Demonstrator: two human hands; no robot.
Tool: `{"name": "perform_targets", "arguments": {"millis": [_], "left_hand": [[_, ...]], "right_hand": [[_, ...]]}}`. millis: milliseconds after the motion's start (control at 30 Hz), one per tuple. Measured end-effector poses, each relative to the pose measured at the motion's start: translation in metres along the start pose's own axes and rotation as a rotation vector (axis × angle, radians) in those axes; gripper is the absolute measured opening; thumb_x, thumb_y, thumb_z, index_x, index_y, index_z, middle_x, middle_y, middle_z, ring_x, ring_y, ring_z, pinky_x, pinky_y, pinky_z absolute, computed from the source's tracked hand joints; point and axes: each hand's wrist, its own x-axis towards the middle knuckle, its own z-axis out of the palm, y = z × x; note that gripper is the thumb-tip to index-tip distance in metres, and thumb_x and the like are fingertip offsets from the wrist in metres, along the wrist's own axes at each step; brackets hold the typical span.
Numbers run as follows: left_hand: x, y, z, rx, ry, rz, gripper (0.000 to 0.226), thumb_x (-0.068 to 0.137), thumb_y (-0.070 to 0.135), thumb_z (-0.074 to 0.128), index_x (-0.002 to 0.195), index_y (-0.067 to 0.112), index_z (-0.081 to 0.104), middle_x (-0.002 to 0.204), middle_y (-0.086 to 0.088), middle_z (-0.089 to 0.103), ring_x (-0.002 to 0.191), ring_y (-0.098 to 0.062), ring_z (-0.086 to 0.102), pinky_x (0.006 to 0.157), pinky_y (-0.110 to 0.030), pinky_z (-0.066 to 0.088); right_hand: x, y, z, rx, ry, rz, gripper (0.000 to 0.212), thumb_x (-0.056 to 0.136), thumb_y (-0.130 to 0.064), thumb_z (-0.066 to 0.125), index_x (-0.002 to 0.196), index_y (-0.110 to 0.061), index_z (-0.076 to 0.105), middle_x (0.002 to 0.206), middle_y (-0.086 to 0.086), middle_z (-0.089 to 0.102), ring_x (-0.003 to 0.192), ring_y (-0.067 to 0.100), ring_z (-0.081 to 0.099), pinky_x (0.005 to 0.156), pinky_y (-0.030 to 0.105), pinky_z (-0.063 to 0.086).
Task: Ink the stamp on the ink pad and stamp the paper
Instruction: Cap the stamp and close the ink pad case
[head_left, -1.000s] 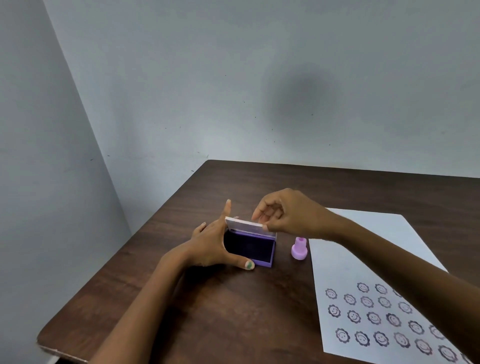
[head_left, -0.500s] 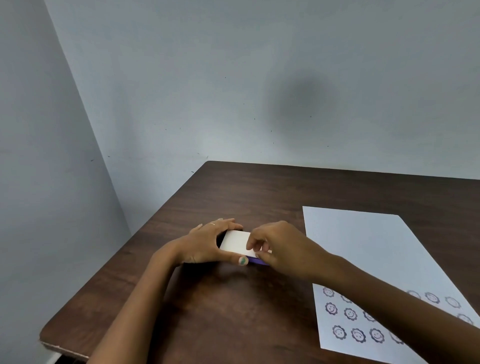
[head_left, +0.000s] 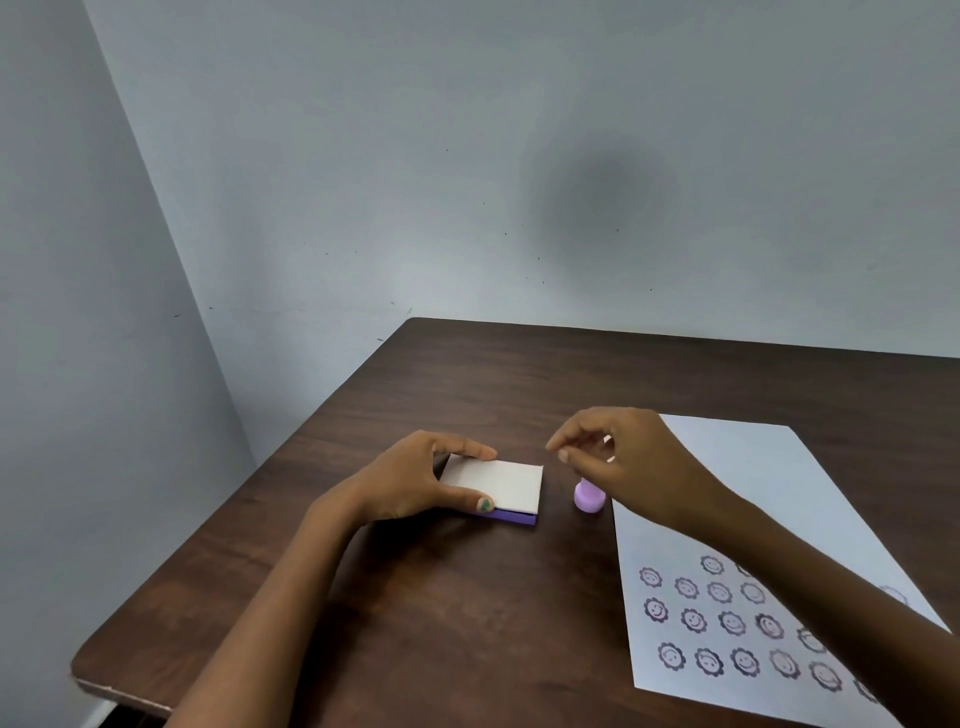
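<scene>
Pale grey walls meet in a corner behind the dark brown wooden table (head_left: 467, 597) where I work. On it lies the flat purple ink pad case with its white lid (head_left: 496, 486) shut. My left hand (head_left: 410, 480) grips the case at its left end, fingers along the far edge and thumb on the near edge. Just to the right of the case stands the small lilac plastic stamp (head_left: 589, 499), upright on the wood, close beside the left edge of the white sheet of paper (head_left: 779, 493). My right hand (head_left: 628, 457) hovers over the stamp, fingers loosely curled and parted, holding nothing. Rows of purple smiley flower prints (head_left: 732, 621) cover the near part of the paper, partly under my right forearm.
</scene>
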Motion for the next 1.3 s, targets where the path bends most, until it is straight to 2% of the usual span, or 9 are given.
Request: {"name": "perform_targets", "arguments": {"millis": [200,300,367,433,567,733,900,1133,1300], "left_hand": [[-0.001,-0.002,0.001,0.037,-0.001,0.017,0.064,0.063,0.048,0.082,0.122,0.041,0.058,0.127,0.029,0.051,0.115,0.011,0.041,0.090,-0.007,0.029],[0.001,-0.001,0.003,0.070,0.037,0.038,0.064,0.063,0.050,0.081,0.123,0.040,0.058,0.131,0.024,0.053,0.116,0.008,0.043,0.090,-0.011,0.032],[0.002,0.000,0.006,0.096,0.062,0.058,0.064,0.064,0.051,0.080,0.123,0.040,0.058,0.128,0.026,0.054,0.109,0.014,0.044,0.085,-0.006,0.033],[0.003,0.000,0.009,0.108,0.078,0.079,0.063,0.064,0.052,0.079,0.122,0.040,0.058,0.125,0.028,0.054,0.104,0.023,0.042,0.082,-0.003,0.033],[0.005,-0.001,0.011,0.119,0.090,0.094,0.061,0.066,0.054,0.077,0.123,0.042,0.057,0.122,0.031,0.054,0.107,0.022,0.041,0.084,-0.008,0.034],[0.005,-0.004,0.012,0.118,0.106,0.104,0.062,0.065,0.055,0.076,0.123,0.042,0.057,0.118,0.034,0.054,0.110,0.023,0.041,0.081,-0.003,0.035],[0.006,-0.004,0.013,0.120,0.115,0.110,0.062,0.066,0.052,0.077,0.123,0.040,0.058,0.118,0.034,0.052,0.107,0.027,0.039,0.081,0.003,0.031],[0.006,-0.004,0.014,0.101,0.101,0.092,0.062,0.065,0.051,0.078,0.123,0.041,0.058,0.127,0.027,0.056,0.110,0.019,0.044,0.087,-0.002,0.031],[0.005,-0.001,0.013,0.074,0.073,0.070,0.064,0.067,0.048,0.079,0.126,0.038,0.056,0.133,0.019,0.054,0.121,0.004,0.045,0.101,-0.018,0.034]], "right_hand": [[-0.011,0.012,0.003,-0.055,-0.056,0.023,0.010,0.082,-0.026,0.064,0.091,-0.023,0.069,0.088,-0.007,0.066,0.079,0.000,0.055,0.063,0.005,0.037],[-0.012,0.012,0.010,-0.158,-0.107,0.002,0.020,0.081,-0.036,0.064,0.098,-0.026,0.066,0.102,-0.007,0.066,0.090,0.005,0.049,0.075,0.019,0.040],[-0.012,0.010,0.013,-0.234,-0.108,-0.018,0.023,0.080,-0.039,0.063,0.101,-0.028,0.065,0.109,-0.008,0.065,0.099,0.008,0.048,0.084,0.028,0.040],[-0.013,0.008,0.018,-0.317,-0.106,-0.052,0.027,0.081,-0.041,0.061,0.105,-0.029,0.063,0.115,-0.009,0.064,0.109,0.010,0.046,0.090,0.032,0.034],[-0.017,0.007,0.028,-0.413,-0.094,-0.136,0.030,0.085,-0.039,0.056,0.112,-0.027,0.061,0.120,-0.010,0.062,0.122,0.011,0.038,0.094,0.033,0.024],[-0.020,0.006,0.032,-0.496,-0.077,-0.237,0.026,0.085,-0.036,0.056,0.105,-0.022,0.066,0.111,-0.005,0.069,0.116,0.016,0.047,0.094,0.040,0.030],[-0.020,0.004,0.035,-0.540,-0.057,-0.267,0.020,0.085,-0.032,0.058,0.095,-0.020,0.070,0.102,-0.006,0.072,0.109,0.016,0.053,0.089,0.041,0.034],[-0.025,0.002,0.040,-0.564,-0.014,-0.258,0.021,0.087,-0.030,0.054,0.095,-0.019,0.070,0.097,-0.004,0.073,0.099,0.016,0.056,0.085,0.040,0.037],[-0.028,0.001,0.043,-0.526,0.004,-0.238,0.025,0.090,-0.030,0.047,0.097,-0.020,0.069,0.100,-0.004,0.072,0.098,0.016,0.054,0.086,0.036,0.033]]}}
